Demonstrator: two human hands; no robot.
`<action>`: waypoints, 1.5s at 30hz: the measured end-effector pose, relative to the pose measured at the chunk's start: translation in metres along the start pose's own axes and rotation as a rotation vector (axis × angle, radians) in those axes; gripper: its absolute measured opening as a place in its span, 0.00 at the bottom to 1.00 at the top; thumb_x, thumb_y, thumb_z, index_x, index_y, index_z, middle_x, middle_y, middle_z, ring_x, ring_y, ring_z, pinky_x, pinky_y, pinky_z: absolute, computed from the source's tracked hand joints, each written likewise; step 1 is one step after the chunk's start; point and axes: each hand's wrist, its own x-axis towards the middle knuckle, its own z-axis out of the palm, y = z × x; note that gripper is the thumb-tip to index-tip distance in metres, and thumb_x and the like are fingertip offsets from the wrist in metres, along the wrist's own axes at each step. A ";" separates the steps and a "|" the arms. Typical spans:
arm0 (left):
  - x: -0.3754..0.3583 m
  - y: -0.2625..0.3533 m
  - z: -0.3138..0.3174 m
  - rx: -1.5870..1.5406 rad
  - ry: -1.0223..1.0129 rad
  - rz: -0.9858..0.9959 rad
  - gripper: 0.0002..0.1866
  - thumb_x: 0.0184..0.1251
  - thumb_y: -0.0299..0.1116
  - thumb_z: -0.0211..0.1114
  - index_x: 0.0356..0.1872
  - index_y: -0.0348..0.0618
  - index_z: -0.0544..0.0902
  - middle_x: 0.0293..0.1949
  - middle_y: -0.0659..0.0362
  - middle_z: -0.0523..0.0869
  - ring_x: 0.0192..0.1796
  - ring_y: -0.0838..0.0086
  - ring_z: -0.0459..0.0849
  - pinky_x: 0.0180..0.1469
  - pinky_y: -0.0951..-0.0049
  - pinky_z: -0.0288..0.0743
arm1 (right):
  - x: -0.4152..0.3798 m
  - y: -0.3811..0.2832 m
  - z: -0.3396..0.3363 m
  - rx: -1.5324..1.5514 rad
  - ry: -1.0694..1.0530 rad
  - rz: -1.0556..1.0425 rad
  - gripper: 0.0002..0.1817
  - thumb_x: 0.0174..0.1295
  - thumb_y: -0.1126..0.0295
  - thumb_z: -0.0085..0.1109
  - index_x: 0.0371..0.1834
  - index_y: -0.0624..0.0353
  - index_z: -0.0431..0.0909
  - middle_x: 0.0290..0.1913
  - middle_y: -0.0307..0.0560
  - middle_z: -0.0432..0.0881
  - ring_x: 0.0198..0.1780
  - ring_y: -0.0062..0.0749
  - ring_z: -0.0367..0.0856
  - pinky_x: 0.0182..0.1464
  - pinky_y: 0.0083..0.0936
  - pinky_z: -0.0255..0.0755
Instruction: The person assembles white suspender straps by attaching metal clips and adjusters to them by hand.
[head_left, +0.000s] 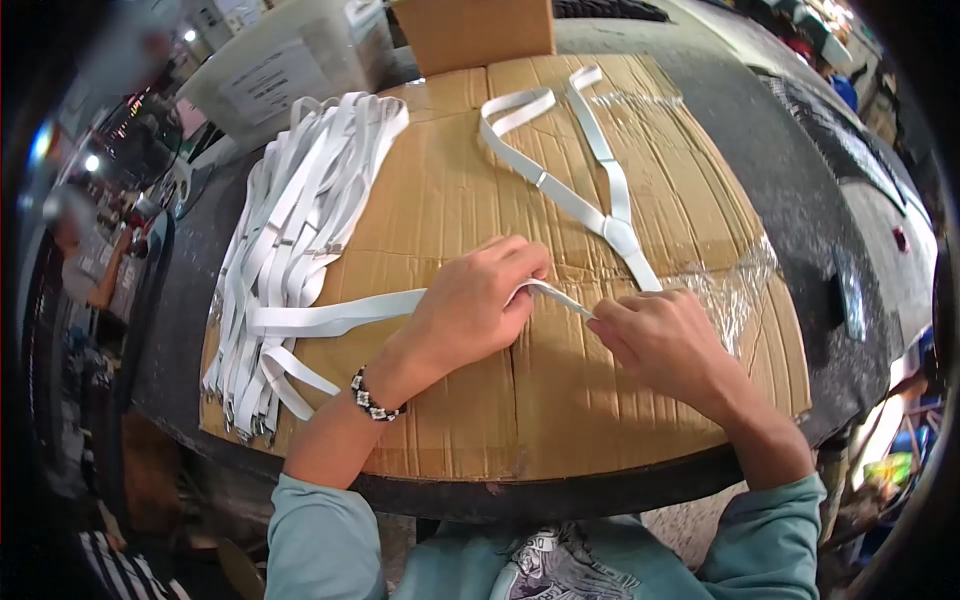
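Over the middle of a flattened cardboard sheet, my left hand [478, 295] pinches a white elastic strap [375, 308] that runs left toward a pile. A short length of white strap spans the gap to my right hand [662, 340], whose fingers are closed on it. Just beyond my right hand lies a pair of white Y-shaped suspenders [622, 236], its two upper straps spread away from me and its lower strap passing behind my knuckles. On the left, a thick bundle of white suspenders [305, 215] is heaped, metal clips hanging at its near end.
The cardboard sheet [450, 430] covers much of a dark table [800, 250]. At the back stand a brown cardboard box [475, 35] and a translucent plastic bin [270, 75]. Another person [95, 250] is at the far left.
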 end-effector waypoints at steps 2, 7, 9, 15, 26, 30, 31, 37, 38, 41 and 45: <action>-0.002 0.002 0.002 -0.025 -0.050 -0.034 0.09 0.61 0.23 0.69 0.42 0.38 0.83 0.38 0.54 0.85 0.35 0.57 0.85 0.38 0.61 0.78 | -0.005 0.001 0.012 -0.072 0.016 -0.082 0.06 0.60 0.68 0.64 0.37 0.57 0.80 0.27 0.45 0.84 0.32 0.45 0.89 0.33 0.40 0.79; -0.010 -0.011 0.010 -0.019 -0.102 -0.006 0.13 0.61 0.23 0.73 0.47 0.43 0.88 0.36 0.57 0.84 0.33 0.61 0.85 0.37 0.64 0.78 | -0.013 -0.005 0.025 -0.091 -0.003 -0.137 0.07 0.57 0.69 0.64 0.36 0.58 0.80 0.29 0.46 0.85 0.35 0.43 0.90 0.33 0.39 0.80; -0.013 -0.011 0.010 -0.028 -0.119 0.005 0.13 0.61 0.23 0.74 0.47 0.45 0.90 0.36 0.57 0.84 0.33 0.62 0.85 0.35 0.65 0.78 | -0.011 -0.004 0.017 -0.041 -0.052 -0.118 0.08 0.56 0.69 0.63 0.38 0.59 0.81 0.29 0.46 0.84 0.35 0.43 0.90 0.33 0.39 0.80; -0.015 0.009 -0.005 0.019 -0.257 -0.004 0.14 0.57 0.26 0.78 0.46 0.46 0.90 0.33 0.58 0.83 0.31 0.62 0.84 0.32 0.64 0.75 | -0.005 0.009 -0.001 0.516 0.090 0.249 0.17 0.69 0.59 0.69 0.41 0.65 0.85 0.28 0.47 0.84 0.28 0.35 0.84 0.31 0.34 0.74; -0.019 0.012 -0.003 0.009 -0.426 -0.008 0.09 0.57 0.31 0.77 0.39 0.43 0.90 0.29 0.56 0.84 0.31 0.57 0.84 0.31 0.61 0.73 | 0.002 0.032 -0.009 1.074 -0.095 0.588 0.09 0.77 0.73 0.58 0.49 0.68 0.83 0.39 0.41 0.85 0.38 0.18 0.82 0.40 0.19 0.76; -0.020 0.010 -0.005 -0.006 -0.466 -0.019 0.09 0.57 0.31 0.78 0.38 0.43 0.90 0.29 0.56 0.84 0.31 0.56 0.85 0.31 0.61 0.73 | -0.001 0.025 -0.013 0.933 -0.080 0.505 0.09 0.74 0.72 0.64 0.48 0.68 0.85 0.40 0.41 0.85 0.40 0.18 0.82 0.42 0.18 0.76; -0.021 0.010 -0.005 -0.003 -0.471 -0.022 0.09 0.57 0.31 0.78 0.38 0.43 0.91 0.29 0.56 0.85 0.32 0.56 0.85 0.31 0.61 0.73 | -0.002 0.023 -0.008 0.956 -0.014 0.438 0.08 0.74 0.72 0.64 0.48 0.67 0.86 0.40 0.40 0.85 0.40 0.18 0.81 0.42 0.18 0.76; -0.023 0.010 -0.002 -0.061 -0.421 0.010 0.10 0.57 0.32 0.78 0.40 0.44 0.91 0.30 0.56 0.85 0.32 0.56 0.85 0.33 0.60 0.75 | 0.000 0.006 0.004 1.017 -0.039 0.257 0.10 0.70 0.81 0.62 0.52 0.67 0.86 0.48 0.43 0.84 0.48 0.21 0.80 0.48 0.19 0.75; -0.022 0.011 -0.001 -0.074 -0.415 -0.005 0.10 0.57 0.32 0.78 0.40 0.44 0.91 0.30 0.56 0.86 0.33 0.56 0.85 0.33 0.60 0.75 | 0.000 0.002 0.008 1.019 0.004 0.265 0.11 0.67 0.83 0.64 0.51 0.66 0.86 0.47 0.44 0.85 0.46 0.22 0.82 0.46 0.20 0.76; -0.021 0.011 0.001 -0.119 -0.395 -0.052 0.10 0.56 0.31 0.77 0.40 0.44 0.91 0.31 0.56 0.86 0.34 0.56 0.86 0.35 0.60 0.75 | 0.000 -0.004 0.011 0.940 0.054 0.171 0.12 0.60 0.84 0.68 0.48 0.64 0.87 0.45 0.46 0.86 0.41 0.24 0.84 0.39 0.21 0.78; -0.019 0.011 0.000 -0.163 -0.409 -0.083 0.10 0.55 0.30 0.77 0.39 0.44 0.91 0.32 0.56 0.86 0.35 0.55 0.86 0.36 0.60 0.76 | 0.005 -0.001 0.013 0.795 0.075 -0.001 0.13 0.56 0.85 0.71 0.45 0.63 0.87 0.44 0.47 0.87 0.37 0.27 0.85 0.35 0.23 0.78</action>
